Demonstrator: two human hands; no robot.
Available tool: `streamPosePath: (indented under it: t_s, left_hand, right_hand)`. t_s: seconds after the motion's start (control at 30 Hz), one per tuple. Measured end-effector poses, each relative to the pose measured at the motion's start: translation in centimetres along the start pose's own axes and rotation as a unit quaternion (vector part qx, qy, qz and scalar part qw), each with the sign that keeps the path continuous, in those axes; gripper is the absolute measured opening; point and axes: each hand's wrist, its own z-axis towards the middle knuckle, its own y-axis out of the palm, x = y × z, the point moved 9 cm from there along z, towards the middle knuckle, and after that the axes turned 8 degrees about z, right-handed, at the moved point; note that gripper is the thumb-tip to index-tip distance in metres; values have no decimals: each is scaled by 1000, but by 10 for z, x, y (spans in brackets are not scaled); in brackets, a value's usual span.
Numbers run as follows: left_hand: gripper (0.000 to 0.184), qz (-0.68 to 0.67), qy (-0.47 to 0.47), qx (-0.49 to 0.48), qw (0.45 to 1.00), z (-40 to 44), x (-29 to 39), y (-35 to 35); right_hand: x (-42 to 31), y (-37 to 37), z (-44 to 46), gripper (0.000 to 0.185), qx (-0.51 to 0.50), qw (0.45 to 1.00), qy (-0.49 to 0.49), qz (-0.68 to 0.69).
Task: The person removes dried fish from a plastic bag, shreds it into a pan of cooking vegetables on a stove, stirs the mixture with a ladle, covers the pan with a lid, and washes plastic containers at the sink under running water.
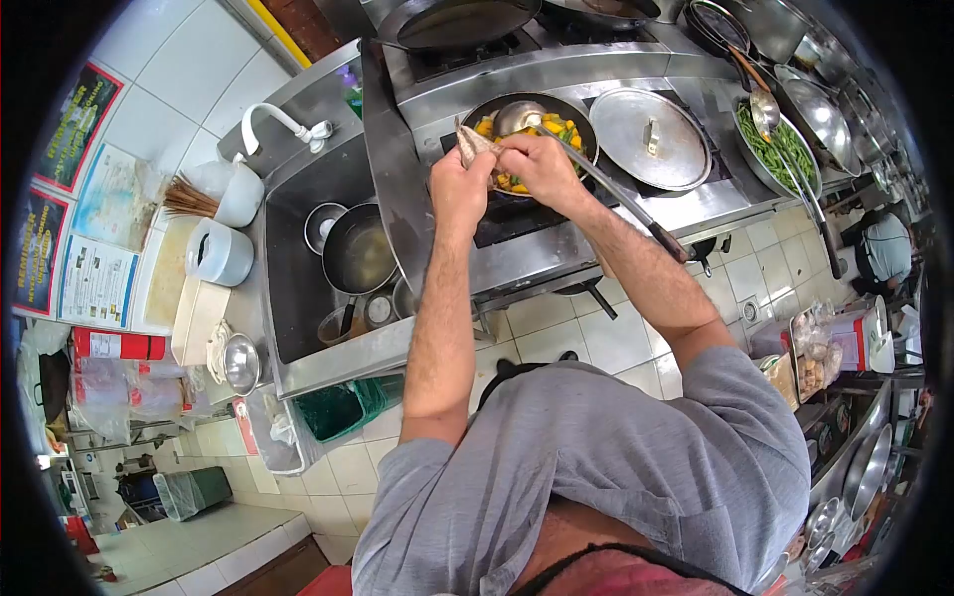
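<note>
Both hands are raised over the near left edge of a dark pan on the stove. My left hand grips a pale brownish piece of food, perhaps fish. The fingers of my right hand are pinched on the right side of the same piece. Yellow and green vegetables lie in the pan. A metal ladle rests in them, its long handle passing beyond my right hand to the lower right.
Right of the pan lies a round metal lid, then a bowl of green beans with a ladle across it. The sink at the left holds pans and bowls. A person is at the far right.
</note>
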Motion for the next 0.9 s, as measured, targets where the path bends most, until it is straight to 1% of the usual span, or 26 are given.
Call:
streamPosePath:
  t_s: [0.03, 0.07, 0.1, 0.17, 0.23, 0.27, 0.3, 0.33, 0.37, 0.4, 0.43, 0.5, 0.57, 0.6, 0.63, 0.67, 0.7, 0.77, 0.8, 0.83, 0.87, 0.9]
  left_hand:
    - [17, 0, 1, -1, 1000, 11, -14, 14]
    - [16, -98, -18, 7, 995, 21, -33, 27]
    - [16, -194, -37, 14, 980, 29, -51, 37]
    - [17, -191, -68, -2, 979, 39, -73, 54]
    - [15, -96, -38, 19, 994, 40, -71, 59]
    - [16, -87, -51, 2, 995, 41, -76, 66]
    - [16, -88, -52, -2, 995, 43, -79, 69]
    - [17, -89, -64, -31, 993, 43, -85, 76]
    - [18, -91, -78, -58, 991, 41, -92, 83]
    - [19, -58, -95, -80, 991, 42, -100, 86]
    - [19, -59, -98, -76, 991, 44, -109, 85]
    - [19, -141, -78, -45, 986, 47, -119, 78]
    - [21, -120, -88, -32, 988, 50, -117, 62]
    - [21, -140, -97, -22, 985, 52, -116, 57]
    - [21, -159, -107, -13, 981, 51, -116, 55]
    - [21, -159, -106, -6, 982, 54, -117, 56]
    - [21, -154, -98, -2, 983, 59, -119, 57]
    - [20, -146, -90, 4, 985, 66, -126, 62]
    - [20, -130, -88, 5, 988, 70, -131, 66]
    - [19, -113, -88, 4, 990, 72, -133, 69]
    - [19, -111, -90, 5, 990, 74, -133, 72]
    - [18, -95, -85, -18, 992, 75, -130, 79]
  right_hand:
    - [29, -6, 7, 19, 23, 996, 65, 63]
    - [56, -8, 9, 18, 46, 982, 129, 126]
    - [66, -9, 12, 18, 50, 982, 129, 127]
    - [110, -12, 5, 20, 125, 926, 245, 257]
    - [136, -15, 11, 22, 139, 925, 251, 250]
    - [133, -29, 18, 22, 167, 956, 192, 144]
    - [129, -38, 21, 22, 190, 972, 132, 36]
    - [144, -42, 25, 23, 183, 970, 158, 40]
    - [154, -47, 26, 23, 182, 969, 163, 38]
    - [159, -53, 29, 23, 185, 969, 164, 6]
    - [162, -58, 34, 24, 185, 969, 162, -25]
    - [169, -74, 43, 24, 197, 965, 131, -112]
    - [173, -74, 55, 24, 108, 965, 135, -200]
    - [178, -75, 57, 24, 101, 966, 132, -196]
    - [188, -55, 57, 24, -13, 961, 108, -254]
    - [199, -38, 56, 24, -125, 940, 79, -308]
    - [203, -39, 58, 24, -127, 940, 74, -307]
    - [186, -32, 55, 25, -132, 920, -107, -353]
    - [143, -45, 56, 26, -46, 957, -111, -265]
    - [131, -43, 60, 26, -47, 958, -110, -262]
    - [140, -37, 63, 27, -103, 983, -22, -151]
    - [150, -28, 60, 27, -155, 985, 67, -36]
